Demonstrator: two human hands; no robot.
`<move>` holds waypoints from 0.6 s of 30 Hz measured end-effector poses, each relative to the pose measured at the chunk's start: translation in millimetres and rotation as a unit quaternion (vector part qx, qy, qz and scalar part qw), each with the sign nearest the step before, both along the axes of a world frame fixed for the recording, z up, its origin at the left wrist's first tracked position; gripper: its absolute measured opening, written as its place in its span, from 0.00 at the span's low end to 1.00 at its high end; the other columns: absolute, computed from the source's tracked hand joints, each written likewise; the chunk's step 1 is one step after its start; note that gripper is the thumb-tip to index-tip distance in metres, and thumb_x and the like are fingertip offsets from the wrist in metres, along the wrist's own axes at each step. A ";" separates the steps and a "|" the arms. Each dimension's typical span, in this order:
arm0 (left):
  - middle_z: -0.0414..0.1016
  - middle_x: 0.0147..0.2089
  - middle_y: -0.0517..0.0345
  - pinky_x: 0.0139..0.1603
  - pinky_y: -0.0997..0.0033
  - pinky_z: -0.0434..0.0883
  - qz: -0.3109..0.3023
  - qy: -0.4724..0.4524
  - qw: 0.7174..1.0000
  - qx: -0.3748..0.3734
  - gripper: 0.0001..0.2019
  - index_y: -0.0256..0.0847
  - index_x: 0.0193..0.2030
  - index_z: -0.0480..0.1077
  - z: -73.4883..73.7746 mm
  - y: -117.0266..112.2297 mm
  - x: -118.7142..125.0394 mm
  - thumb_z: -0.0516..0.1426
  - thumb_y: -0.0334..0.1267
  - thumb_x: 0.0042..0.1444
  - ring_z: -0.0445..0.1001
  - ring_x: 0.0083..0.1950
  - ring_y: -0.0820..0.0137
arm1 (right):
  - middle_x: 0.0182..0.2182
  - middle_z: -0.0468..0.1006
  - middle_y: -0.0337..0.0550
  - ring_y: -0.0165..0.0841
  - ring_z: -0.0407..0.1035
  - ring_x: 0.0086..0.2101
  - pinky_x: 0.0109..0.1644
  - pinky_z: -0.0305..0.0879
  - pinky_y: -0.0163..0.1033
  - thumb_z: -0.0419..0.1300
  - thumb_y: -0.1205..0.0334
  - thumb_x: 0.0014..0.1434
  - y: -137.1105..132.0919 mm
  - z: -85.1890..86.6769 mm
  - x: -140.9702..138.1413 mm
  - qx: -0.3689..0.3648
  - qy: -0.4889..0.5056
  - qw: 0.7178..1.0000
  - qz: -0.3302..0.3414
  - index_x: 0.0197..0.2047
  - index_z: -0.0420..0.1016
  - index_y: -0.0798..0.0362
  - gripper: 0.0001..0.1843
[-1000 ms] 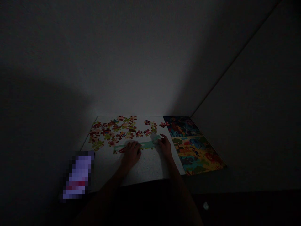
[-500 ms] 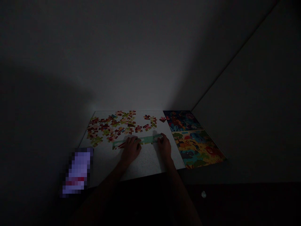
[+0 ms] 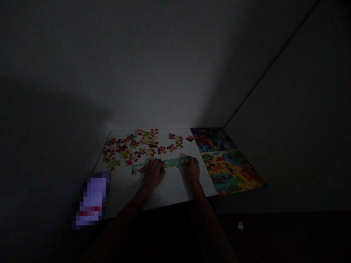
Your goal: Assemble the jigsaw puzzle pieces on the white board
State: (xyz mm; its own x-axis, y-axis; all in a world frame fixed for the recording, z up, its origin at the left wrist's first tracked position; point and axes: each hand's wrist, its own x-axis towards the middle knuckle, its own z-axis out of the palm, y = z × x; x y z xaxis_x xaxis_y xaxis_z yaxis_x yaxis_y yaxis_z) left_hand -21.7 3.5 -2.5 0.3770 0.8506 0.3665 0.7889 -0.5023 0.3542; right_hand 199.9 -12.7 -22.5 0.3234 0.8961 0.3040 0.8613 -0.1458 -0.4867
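Note:
A joined strip of pale green jigsaw puzzle pieces [image 3: 173,162] lies across the white table. Resting over its left part is my left hand [image 3: 154,171], fingers spread and lying on the pieces. My right hand [image 3: 192,171] is at the strip's right end, its fingers bent down and closed around the end puzzle piece [image 3: 185,160]. My fingers partly cover that piece. Beyond the strip, a few loose puzzle pieces [image 3: 171,147] in red and pink lie apart from it. The room is dim, so small details are hard to make out.
Many loose puzzle pieces [image 3: 126,148] are heaped at the back left. To the right lie two colourful animal pictures, a dark one [image 3: 211,140] and a yellow one [image 3: 231,173]. A blurred-out lit screen [image 3: 93,197] is at the left edge. Walls [image 3: 153,73] border the table [image 3: 170,190].
My right hand's fingers have drawn in and bent down at the strip's right end. My left hand stays in place on the strip. The view has shifted very slightly.

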 end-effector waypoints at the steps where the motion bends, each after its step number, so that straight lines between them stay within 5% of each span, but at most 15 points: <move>1: 0.74 0.53 0.49 0.65 0.49 0.63 0.001 0.000 1.000 0.000 0.13 0.42 0.48 0.74 -0.1 -0.1 0.0 0.54 0.31 0.59 0.69 0.58 0.57 | 0.44 0.75 0.55 0.42 0.67 0.44 0.49 0.63 0.43 0.53 0.60 0.64 0.4 -1.0 0.0 0.000 -0.006 1.000 0.001 0.53 0.71 0.60 0.18; 18: 0.74 0.58 0.47 0.70 0.47 0.59 0.007 -0.022 0.999 0.026 0.16 0.40 0.51 0.74 -4.6 -3.1 -3.2 0.52 0.30 0.59 0.70 0.62 0.59 | 0.44 0.76 0.52 0.39 0.67 0.44 0.49 0.59 0.41 0.55 0.62 0.64 -1.5 7.8 -6.5 0.016 -0.073 0.996 0.044 0.46 0.78 0.54 0.12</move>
State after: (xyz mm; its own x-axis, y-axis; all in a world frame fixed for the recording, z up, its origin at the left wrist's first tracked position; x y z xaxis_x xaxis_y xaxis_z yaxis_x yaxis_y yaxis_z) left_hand -24.9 0.3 -7.1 0.3467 0.8356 0.4261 0.7804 -0.5090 0.3631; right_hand 193.4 -14.1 -14.7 0.1952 0.9083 0.3700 0.9317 -0.0539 -0.3592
